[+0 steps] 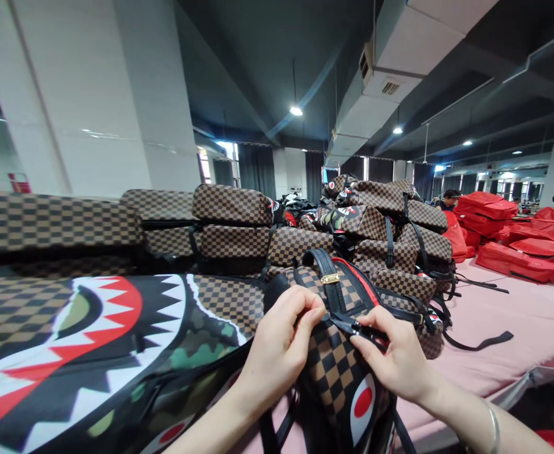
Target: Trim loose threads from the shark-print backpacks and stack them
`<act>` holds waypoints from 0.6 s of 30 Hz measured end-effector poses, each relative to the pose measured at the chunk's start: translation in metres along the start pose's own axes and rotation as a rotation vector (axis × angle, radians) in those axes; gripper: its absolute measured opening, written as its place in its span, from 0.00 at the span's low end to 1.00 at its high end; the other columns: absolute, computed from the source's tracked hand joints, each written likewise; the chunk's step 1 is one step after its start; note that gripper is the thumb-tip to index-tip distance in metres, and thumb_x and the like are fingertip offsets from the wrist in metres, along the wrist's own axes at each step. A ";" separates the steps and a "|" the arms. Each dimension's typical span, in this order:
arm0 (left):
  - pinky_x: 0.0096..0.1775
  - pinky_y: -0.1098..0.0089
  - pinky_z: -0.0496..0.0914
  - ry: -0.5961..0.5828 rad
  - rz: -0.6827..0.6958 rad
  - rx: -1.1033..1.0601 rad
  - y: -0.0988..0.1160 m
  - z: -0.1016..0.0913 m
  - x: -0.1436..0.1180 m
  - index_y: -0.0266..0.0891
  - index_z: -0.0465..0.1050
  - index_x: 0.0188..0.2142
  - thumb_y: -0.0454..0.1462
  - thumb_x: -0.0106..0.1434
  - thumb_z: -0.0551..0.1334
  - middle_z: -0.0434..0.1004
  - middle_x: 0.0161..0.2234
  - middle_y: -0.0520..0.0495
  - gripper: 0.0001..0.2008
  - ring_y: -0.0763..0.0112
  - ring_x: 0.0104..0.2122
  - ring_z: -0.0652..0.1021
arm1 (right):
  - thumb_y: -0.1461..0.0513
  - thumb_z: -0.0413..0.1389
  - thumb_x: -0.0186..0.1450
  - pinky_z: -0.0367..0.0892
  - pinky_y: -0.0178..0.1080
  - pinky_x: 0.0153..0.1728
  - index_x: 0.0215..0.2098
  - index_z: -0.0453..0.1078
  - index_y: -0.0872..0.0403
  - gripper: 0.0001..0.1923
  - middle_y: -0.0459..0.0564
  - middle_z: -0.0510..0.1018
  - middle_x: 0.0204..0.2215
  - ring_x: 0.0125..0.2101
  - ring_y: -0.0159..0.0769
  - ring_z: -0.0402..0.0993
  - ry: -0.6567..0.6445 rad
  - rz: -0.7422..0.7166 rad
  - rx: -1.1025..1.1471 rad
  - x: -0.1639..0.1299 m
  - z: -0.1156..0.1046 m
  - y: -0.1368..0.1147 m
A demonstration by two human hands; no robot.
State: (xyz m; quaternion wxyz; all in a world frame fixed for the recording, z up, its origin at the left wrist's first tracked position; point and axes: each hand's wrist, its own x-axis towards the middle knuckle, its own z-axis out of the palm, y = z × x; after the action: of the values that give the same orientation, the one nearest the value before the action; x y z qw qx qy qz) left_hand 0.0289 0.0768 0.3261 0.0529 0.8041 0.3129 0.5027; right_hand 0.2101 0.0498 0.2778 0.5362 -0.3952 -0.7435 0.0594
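Observation:
A brown checkered backpack (334, 366) with a red-and-white eye print stands upright in front of me. Its black top handle (322, 271) has a gold buckle. My right hand (400, 356) pinches a zipper pull (355, 328) between thumb and fingertips at the top of the bag. Just left of it, my left hand (284, 337) is closed in a pinch at the zipper edge; what lies between its fingertips is hidden. By my left forearm lies a larger checkered backpack (220, 302) with shark-teeth and camouflage prints.
Checkered backpacks (234, 243) are stacked behind, with a higher pile (385, 252) at centre right. Red bags (518, 252) lie farther right on the pink-covered table (476, 315), where loose black straps (485, 343) trail. People (450, 198) are in the background.

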 end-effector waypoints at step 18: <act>0.47 0.63 0.66 0.235 -0.321 -0.114 -0.105 -0.022 0.049 0.39 0.69 0.37 0.46 0.62 0.46 0.71 0.46 0.43 0.18 0.62 0.47 0.70 | 0.59 0.47 0.66 0.66 0.29 0.27 0.43 0.61 0.54 0.09 0.46 0.74 0.26 0.26 0.30 0.72 -0.009 -0.029 0.150 -0.026 0.016 -0.010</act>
State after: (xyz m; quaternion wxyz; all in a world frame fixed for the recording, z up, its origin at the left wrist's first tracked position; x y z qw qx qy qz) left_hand -0.0225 0.1825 0.3328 0.1409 0.6754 0.4123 0.5950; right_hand 0.1944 0.0308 0.2567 0.5616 -0.3427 -0.7452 0.1088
